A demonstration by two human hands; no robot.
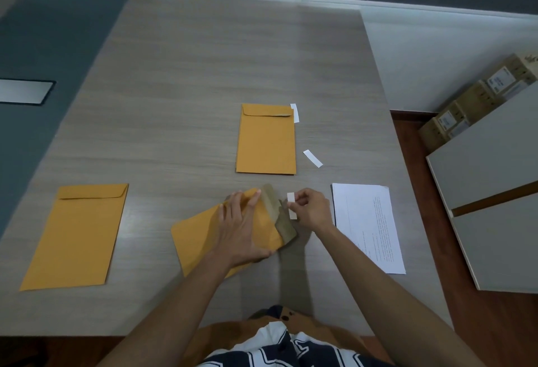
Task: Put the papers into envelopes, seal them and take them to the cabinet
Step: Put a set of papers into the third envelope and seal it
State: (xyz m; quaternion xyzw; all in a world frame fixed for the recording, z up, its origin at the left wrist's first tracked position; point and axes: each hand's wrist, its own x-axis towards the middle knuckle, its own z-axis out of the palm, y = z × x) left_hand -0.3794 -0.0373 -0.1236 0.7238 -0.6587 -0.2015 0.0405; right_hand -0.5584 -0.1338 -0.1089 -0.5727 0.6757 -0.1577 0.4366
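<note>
A yellow envelope (198,238) lies slanted on the grey table (189,75) in front of me, its flap (279,215) open to the right. My left hand (241,226) presses flat on it near the flap. My right hand (310,209) pinches a white adhesive strip (291,205) that is partly peeled from the flap. Another yellow envelope (266,141) lies further back with its flap folded down. A third envelope (78,235) lies at the left. A stack of printed white papers (366,226) sits at the right.
Two loose white strips lie on the table, one (313,158) right of the far envelope and one (295,113) by its top corner. A white cabinet (495,192) stands right of the table, with cardboard boxes (471,104) behind it on the floor.
</note>
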